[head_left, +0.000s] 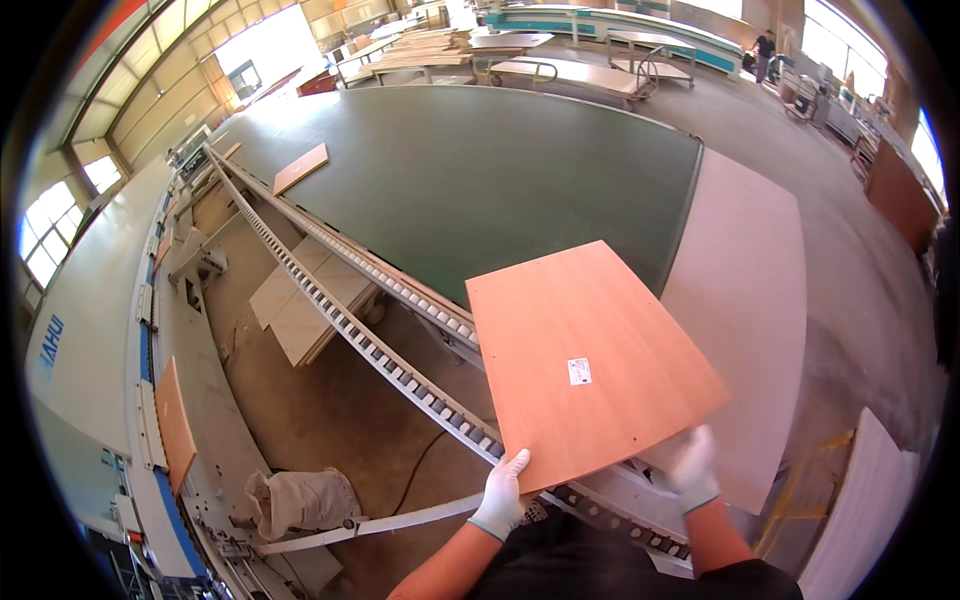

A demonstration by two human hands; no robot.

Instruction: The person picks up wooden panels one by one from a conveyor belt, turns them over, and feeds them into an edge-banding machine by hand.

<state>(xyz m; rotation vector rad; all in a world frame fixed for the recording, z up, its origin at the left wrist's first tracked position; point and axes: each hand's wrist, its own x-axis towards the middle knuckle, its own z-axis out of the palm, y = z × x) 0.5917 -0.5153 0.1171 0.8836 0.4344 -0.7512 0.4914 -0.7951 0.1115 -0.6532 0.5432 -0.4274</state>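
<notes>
A flat, wood-coloured rectangular panel (545, 320) with a small white label is tilted in front of me, over the end of the green belt table. My left hand (501, 497), in a white glove, grips its near left corner, the thumb on top and the other fingers underneath. Close to the panel's near right edge is my right hand (693, 468), gloved too. Motion smears its fingers, so I cannot tell whether it holds the panel.
A smaller panel (301, 168) lies on the green belt (440, 150). Roller rails (370, 345) run along the left, beside a long machine (100, 310) with another panel (174, 425) upright in it. Pale boards (312, 295) and a whitish sack (305, 500) sit low between them. A pale sheet (745, 300) stands right.
</notes>
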